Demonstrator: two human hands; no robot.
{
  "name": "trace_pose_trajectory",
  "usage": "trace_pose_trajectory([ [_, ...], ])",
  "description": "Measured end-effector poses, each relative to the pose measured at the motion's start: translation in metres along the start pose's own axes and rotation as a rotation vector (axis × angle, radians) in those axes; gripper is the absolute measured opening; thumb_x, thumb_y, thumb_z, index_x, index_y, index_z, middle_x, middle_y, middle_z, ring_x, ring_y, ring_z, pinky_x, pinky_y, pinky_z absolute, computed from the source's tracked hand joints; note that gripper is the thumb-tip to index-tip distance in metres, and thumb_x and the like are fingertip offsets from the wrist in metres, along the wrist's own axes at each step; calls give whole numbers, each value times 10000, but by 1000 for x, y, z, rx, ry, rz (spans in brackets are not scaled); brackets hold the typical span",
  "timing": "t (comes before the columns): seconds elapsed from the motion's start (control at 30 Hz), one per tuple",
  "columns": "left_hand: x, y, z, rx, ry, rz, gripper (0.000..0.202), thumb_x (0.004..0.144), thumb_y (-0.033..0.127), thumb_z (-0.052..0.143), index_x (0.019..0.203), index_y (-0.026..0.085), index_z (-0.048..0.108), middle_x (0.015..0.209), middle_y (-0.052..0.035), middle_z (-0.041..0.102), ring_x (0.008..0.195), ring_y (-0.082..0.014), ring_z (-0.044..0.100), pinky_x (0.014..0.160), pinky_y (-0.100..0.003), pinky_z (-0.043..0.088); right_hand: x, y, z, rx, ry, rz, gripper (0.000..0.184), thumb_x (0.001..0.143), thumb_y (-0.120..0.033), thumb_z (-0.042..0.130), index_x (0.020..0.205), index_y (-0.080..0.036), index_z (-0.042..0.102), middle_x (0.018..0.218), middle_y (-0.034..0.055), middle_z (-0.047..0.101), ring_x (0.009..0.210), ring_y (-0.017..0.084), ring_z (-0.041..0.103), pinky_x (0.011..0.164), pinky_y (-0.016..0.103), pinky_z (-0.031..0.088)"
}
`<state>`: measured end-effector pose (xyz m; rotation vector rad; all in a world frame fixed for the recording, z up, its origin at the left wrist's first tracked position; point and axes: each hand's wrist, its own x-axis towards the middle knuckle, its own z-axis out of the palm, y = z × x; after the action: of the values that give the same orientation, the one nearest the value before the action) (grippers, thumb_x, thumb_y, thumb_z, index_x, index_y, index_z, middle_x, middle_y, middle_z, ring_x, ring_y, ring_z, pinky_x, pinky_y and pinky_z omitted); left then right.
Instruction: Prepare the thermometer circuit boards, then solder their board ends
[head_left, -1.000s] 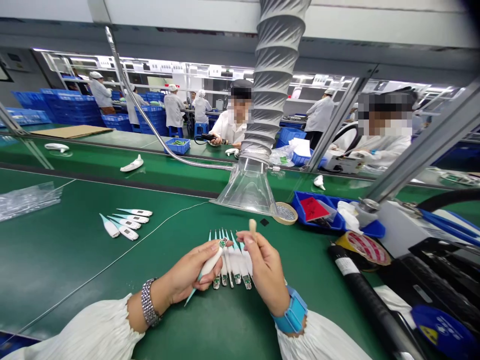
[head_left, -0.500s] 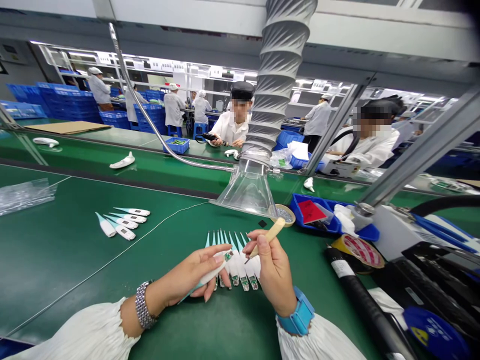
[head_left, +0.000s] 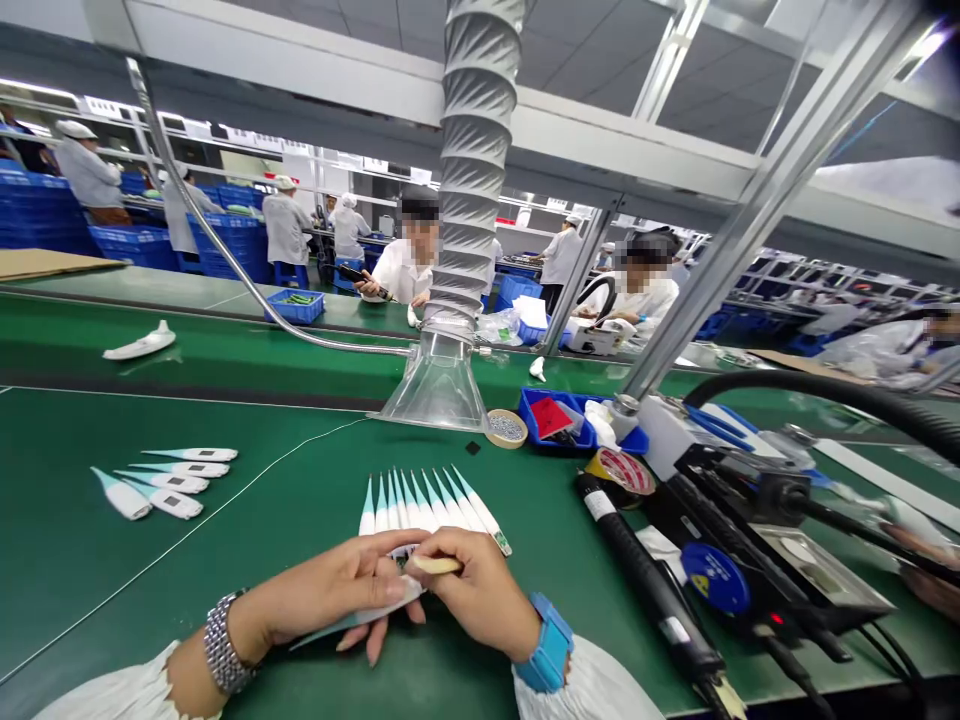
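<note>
Green assembly bench point(head_left: 67, 560): left hand point(head_left: 330, 590) grasps a light, slender plastic digital thermometer point(head_left: 360, 612) by its body, clear of the fragile exposed circuit board point(head_left: 403, 558); right hand point(head_left: 480, 590) pinches a wooden stick point(head_left: 435, 565).

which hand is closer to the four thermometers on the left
Left. The left hand sits lower right of the four thermometers; the right hand is farther right, past it.

Thermometer point(head_left: 367, 615) head was hidden under the left hand point(head_left: 330, 585) and right hand point(head_left: 480, 590); wooden stick point(head_left: 435, 565) tip seemingly covered too. Blue tray point(head_left: 523, 405) contents were too small to tell; black soldering iron point(head_left: 652, 580) was cut off by bottom edge.
</note>
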<state>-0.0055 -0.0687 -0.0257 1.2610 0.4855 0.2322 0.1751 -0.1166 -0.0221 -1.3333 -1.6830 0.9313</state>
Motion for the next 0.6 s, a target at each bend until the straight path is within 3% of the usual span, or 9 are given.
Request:
trace_pose_trajectory([
  [0.1,-3,3,-3,-47,206,129,597,835,525,530,1315,190,413,1051,-103,630,878,-183,602,728,-272,468,-8,14,-13,132,144,96,236,749,-369,601,676,-160,682,627,10,623,618,139,546,586,232,413],
  [0.17,-5,8,-8,-60,397,253,561,835,560,500,1241,174,483,1058,-98,619,968,-204,556,853,-315,427,-12,25,-30,169,377,161,348,735,-481,594,716,-149,695,630,21,619,630,154,542,588,249,422],
  [0.23,-8,12,-13,-70,544,337,550,821,579,497,1178,161,517,965,-86,624,905,-207,553,831,-333,429,-13,37,-51,158,586,229,448,687,-562,603,803,-142,705,721,43,651,690,184,570,635,277,449],
  [0.3,-9,15,-17,-72,649,377,518,814,570,504,1118,152,540,874,-66,608,816,-190,548,769,-319,440,-13,48,-70,96,668,293,510,645,-595,603,849,-139,704,773,58,666,730,208,593,682,302,465],
  [0.43,-4,13,-22,66,789,395,449,838,512,453,1027,120,565,808,-65,599,723,-160,552,691,-284,456,-9,65,-91,23,686,335,530,585,-584,615,851,-132,696,778,80,682,750,244,612,706,333,471],
  [0.6,-21,11,-47,604,980,314,401,877,422,341,1025,127,569,876,-84,635,781,-173,601,711,-284,492,-6,91,-99,-214,491,379,433,603,-564,613,840,-213,705,770,49,706,725,244,642,620,289,487],
])
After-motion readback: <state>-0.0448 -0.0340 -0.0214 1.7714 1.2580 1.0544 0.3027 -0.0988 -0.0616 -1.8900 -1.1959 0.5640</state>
